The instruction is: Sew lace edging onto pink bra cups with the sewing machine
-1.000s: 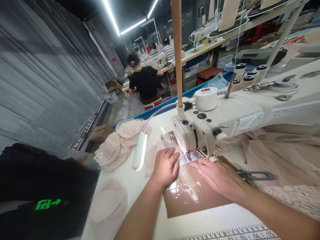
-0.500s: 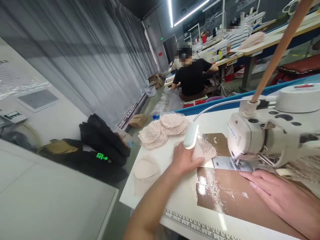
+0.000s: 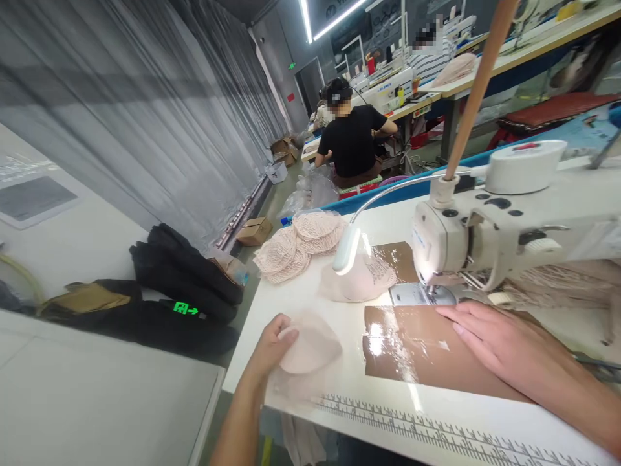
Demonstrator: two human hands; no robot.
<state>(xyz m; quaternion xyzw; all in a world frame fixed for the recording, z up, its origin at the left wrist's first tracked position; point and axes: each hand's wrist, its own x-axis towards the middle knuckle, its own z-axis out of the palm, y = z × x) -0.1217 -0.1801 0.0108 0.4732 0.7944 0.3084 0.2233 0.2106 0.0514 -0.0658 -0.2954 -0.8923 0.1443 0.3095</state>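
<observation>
My left hand [image 3: 276,344] pinches the edge of a beige bra cup [image 3: 313,346] with sheer fabric around it, held over the front left of the table. Flat on the brown taped sheet [image 3: 402,353] lies my right hand [image 3: 490,333], its fingers stretched out and pointing at the needle plate [image 3: 412,294]. The sewing machine [image 3: 441,233] stands just beyond those fingertips. Left of its needle, another sheer and lace-patterned beige piece [image 3: 356,278] rests under the lit lamp [image 3: 347,249]. Whether anything is beneath my right palm is hidden.
Stacked lace-patterned beige pieces [image 3: 284,252] sit at the table's back left. A printed ruler [image 3: 388,417] runs along the front edge. A wooden rod [image 3: 478,97] rises by the machine. Beyond the table, a person in black [image 3: 352,142] sits at another machine. Dark bundles [image 3: 184,278] lie left.
My left hand has left the lace piece under the lamp, come left and nearer, and picked up the bra cup from the table. My right hand stays on the brown sheet. The view has shifted.
</observation>
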